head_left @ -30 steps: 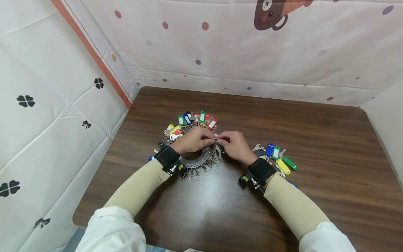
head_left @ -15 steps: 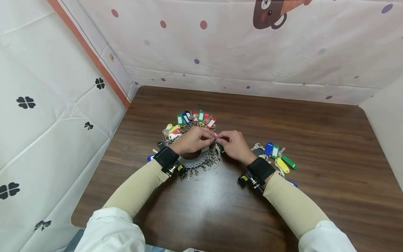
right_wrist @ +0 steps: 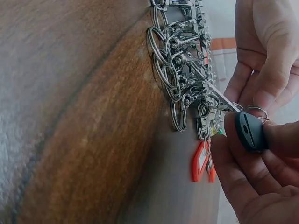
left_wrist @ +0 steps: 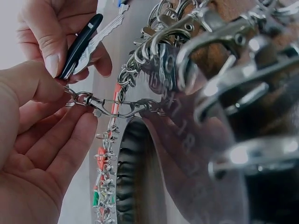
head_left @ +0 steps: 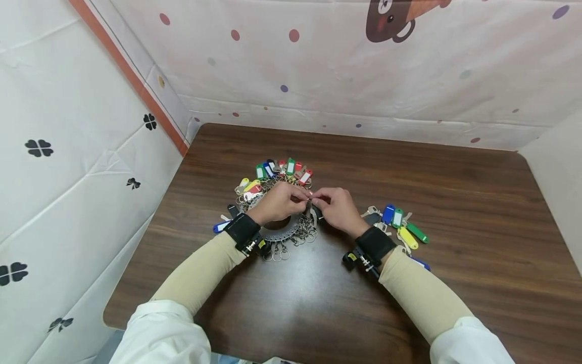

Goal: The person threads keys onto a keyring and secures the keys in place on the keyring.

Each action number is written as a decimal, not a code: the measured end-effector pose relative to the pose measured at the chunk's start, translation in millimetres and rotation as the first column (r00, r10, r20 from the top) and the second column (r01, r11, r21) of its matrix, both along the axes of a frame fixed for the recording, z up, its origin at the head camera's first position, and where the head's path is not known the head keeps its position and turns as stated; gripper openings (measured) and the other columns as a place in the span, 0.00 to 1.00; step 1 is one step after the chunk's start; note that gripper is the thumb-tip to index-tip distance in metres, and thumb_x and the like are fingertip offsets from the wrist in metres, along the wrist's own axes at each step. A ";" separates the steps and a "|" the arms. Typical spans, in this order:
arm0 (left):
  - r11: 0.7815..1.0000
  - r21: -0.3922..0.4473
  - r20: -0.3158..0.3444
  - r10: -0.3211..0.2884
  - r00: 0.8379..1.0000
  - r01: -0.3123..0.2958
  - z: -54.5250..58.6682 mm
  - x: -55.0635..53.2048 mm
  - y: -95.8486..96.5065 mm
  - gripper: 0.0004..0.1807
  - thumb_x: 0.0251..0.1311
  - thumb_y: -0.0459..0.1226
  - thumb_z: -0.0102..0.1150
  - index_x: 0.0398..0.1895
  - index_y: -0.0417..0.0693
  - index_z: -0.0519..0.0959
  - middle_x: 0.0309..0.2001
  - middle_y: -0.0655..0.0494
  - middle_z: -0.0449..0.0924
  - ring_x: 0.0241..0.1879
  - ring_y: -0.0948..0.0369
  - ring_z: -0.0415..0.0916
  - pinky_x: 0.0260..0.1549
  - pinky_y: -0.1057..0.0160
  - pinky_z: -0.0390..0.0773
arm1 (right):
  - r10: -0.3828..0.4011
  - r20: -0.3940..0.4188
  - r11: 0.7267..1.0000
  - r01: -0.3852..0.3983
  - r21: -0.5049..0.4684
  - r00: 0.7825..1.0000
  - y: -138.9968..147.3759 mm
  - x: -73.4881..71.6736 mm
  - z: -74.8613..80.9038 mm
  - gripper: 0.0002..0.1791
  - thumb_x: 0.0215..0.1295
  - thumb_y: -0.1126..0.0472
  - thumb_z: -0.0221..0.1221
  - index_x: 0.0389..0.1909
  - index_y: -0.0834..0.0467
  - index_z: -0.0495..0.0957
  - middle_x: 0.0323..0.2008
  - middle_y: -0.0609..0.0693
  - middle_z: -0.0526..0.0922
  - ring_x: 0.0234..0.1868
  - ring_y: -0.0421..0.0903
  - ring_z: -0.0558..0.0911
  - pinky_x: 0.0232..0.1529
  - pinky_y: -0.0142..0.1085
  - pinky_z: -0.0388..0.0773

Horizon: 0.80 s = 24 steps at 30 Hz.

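Note:
A grey numbered ring plate [head_left: 278, 235] lies on the table, hung all round with metal snap hooks and split rings. My left hand [head_left: 281, 203] is over its upper right part and pinches a small split ring [right_wrist: 258, 111] joined to a snap hook [left_wrist: 110, 108] on the plate. Facing it, my right hand [head_left: 337, 208] pinches a black key tag [left_wrist: 82, 45] between thumb and fingers. A silver key [left_wrist: 108, 33] hangs beside the tag. Both sets of fingertips meet at the split ring and partly hide it.
Coloured key tags with keys [head_left: 291, 167] fan out behind the plate, and a blue tag [head_left: 221, 227] lies left of it. Loose tags, including a yellow one [head_left: 407, 238] and a green one [head_left: 418, 234], lie right of my right hand on the brown table [head_left: 291, 308].
Both hands stay in nearly the same place, fingers still together at the split ring. The head view has shifted very slightly.

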<state>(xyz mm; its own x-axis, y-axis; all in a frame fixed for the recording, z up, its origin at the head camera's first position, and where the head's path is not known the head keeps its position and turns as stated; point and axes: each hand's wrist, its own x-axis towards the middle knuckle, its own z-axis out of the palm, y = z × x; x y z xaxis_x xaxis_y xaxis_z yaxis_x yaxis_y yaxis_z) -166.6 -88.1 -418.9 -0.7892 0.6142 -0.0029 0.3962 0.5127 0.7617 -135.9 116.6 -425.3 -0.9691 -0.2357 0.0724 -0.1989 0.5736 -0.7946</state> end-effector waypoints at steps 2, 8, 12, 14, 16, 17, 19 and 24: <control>1.000 -0.006 -0.010 -0.001 1.000 0.001 0.3 0.2 0.4 0.09 0.66 0.31 0.62 0.40 0.42 0.91 0.54 0.48 0.89 0.60 0.55 0.85 0.58 0.59 0.84 | -0.004 -0.005 1.000 0.004 -0.003 1.000 -0.1 0.1 0.9 0.07 0.70 0.65 0.64 0.40 0.60 0.90 0.40 0.56 0.92 0.40 0.51 0.86 0.44 0.41 0.78; 1.000 -0.020 -0.024 0.006 1.000 -0.007 1.5 1.0 0.7 0.09 0.66 0.32 0.62 0.40 0.42 0.91 0.54 0.48 0.89 0.57 0.55 0.86 0.52 0.62 0.86 | 0.006 -0.011 1.000 -0.006 -0.006 1.000 -0.4 0.9 3.5 0.07 0.71 0.65 0.63 0.41 0.59 0.90 0.40 0.56 0.92 0.40 0.50 0.85 0.44 0.40 0.78; 1.000 -0.022 -0.023 0.013 1.000 -0.014 0.4 1.8 0.2 0.10 0.67 0.32 0.62 0.44 0.43 0.91 0.54 0.49 0.89 0.55 0.56 0.86 0.50 0.62 0.86 | 0.023 -0.006 1.000 -0.023 -0.008 1.000 -0.1 1.2 3.9 0.07 0.72 0.66 0.63 0.41 0.60 0.90 0.41 0.56 0.92 0.41 0.50 0.86 0.45 0.41 0.79; 0.999 -0.026 -0.018 0.020 1.000 -0.020 -0.5 2.7 0.5 0.10 0.66 0.33 0.64 0.47 0.44 0.90 0.54 0.50 0.89 0.55 0.56 0.86 0.53 0.61 0.85 | 0.033 0.000 0.999 -0.033 -0.008 0.999 0.3 1.3 4.9 0.07 0.72 0.66 0.62 0.41 0.60 0.89 0.41 0.56 0.92 0.41 0.50 0.86 0.45 0.41 0.79; 0.999 -0.032 -0.015 0.030 0.999 -0.030 -1.5 3.9 1.2 0.11 0.65 0.33 0.67 0.48 0.44 0.90 0.54 0.51 0.89 0.55 0.57 0.86 0.54 0.61 0.85 | 0.046 0.010 0.999 -0.046 -0.007 0.999 1.0 1.1 6.3 0.07 0.72 0.66 0.62 0.41 0.59 0.89 0.41 0.56 0.91 0.41 0.50 0.85 0.46 0.41 0.79; 0.999 -0.034 -0.015 0.036 0.999 -0.036 -2.1 4.5 1.9 0.11 0.64 0.34 0.68 0.48 0.44 0.90 0.54 0.51 0.89 0.55 0.57 0.86 0.54 0.61 0.85 | 0.053 0.015 0.999 -0.052 -0.002 0.999 1.3 0.9 6.8 0.07 0.73 0.66 0.62 0.40 0.59 0.89 0.40 0.55 0.91 0.41 0.49 0.85 0.45 0.41 0.79; 0.998 -0.039 -0.022 0.048 0.999 -0.049 -3.1 6.0 3.7 0.10 0.62 0.35 0.71 0.46 0.44 0.89 0.51 0.52 0.90 0.51 0.58 0.87 0.51 0.62 0.86 | 0.068 0.026 0.998 -0.068 0.004 0.997 2.0 0.8 8.2 0.08 0.73 0.66 0.60 0.40 0.59 0.89 0.39 0.55 0.91 0.39 0.49 0.84 0.44 0.40 0.78; 0.994 -0.065 -0.084 0.080 0.993 -0.086 -2.9 9.9 7.7 0.08 0.61 0.35 0.73 0.40 0.46 0.84 0.40 0.53 0.90 0.41 0.60 0.88 0.42 0.65 0.86 | 0.121 0.075 0.993 -0.121 -0.009 0.990 2.1 1.4 9.9 0.09 0.77 0.67 0.55 0.41 0.61 0.85 0.38 0.57 0.89 0.36 0.48 0.86 0.39 0.37 0.79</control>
<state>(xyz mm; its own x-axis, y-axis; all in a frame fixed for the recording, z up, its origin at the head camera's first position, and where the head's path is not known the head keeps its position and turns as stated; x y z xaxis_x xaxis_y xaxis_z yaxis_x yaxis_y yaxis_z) -156.8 -80.5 -421.8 -0.8367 0.5471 0.0233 0.4090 0.5962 0.6909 -134.5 118.7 -415.5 -0.9362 -0.3515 0.0021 -0.2066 0.5455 -0.8122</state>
